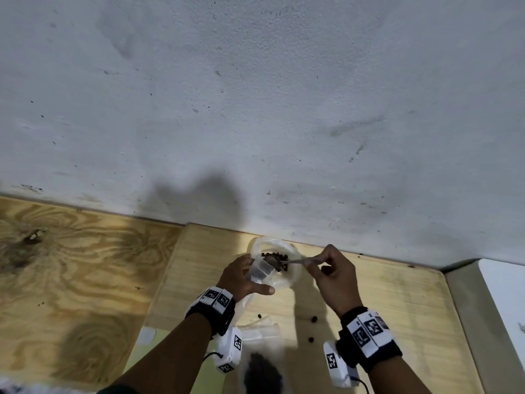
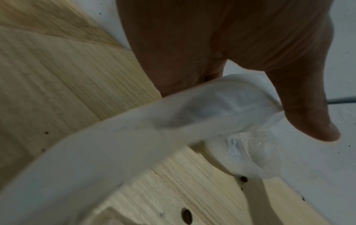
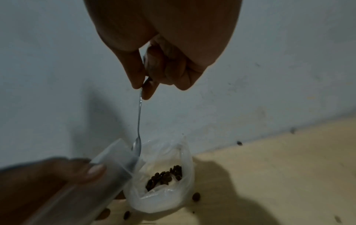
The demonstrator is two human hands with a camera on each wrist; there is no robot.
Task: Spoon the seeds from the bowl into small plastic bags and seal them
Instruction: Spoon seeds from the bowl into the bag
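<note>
A white bowl (image 1: pixel 294 275) (image 3: pixel 185 158) stands at the back of the light wooden board, close to the wall, with dark brown seeds (image 1: pixel 279 255) (image 3: pixel 165 176) inside. My left hand (image 1: pixel 251 275) (image 3: pixel 57 175) grips a small clear plastic bag (image 1: pixel 260 273) (image 2: pixel 221 106) (image 3: pixel 111 164), tilted over the bowl's left rim with its mouth toward the spoon. My right hand (image 1: pixel 312 264) (image 3: pixel 142 89) pinches the handle of a metal spoon (image 1: pixel 274 261) (image 3: pixel 139 118). The spoon's scoop is at the bag's mouth; whether it carries seeds is hidden.
Several loose seeds (image 1: pixel 314 319) (image 3: pixel 196 196) (image 2: pixel 244 178) lie on the board (image 1: pixel 383 308) in front of the bowl. Spare clear bags (image 1: pixel 260 332) lie near my left wrist. A grey wall (image 1: pixel 255 109) rises directly behind the bowl. A white surface (image 1: pixel 505 294) borders the right.
</note>
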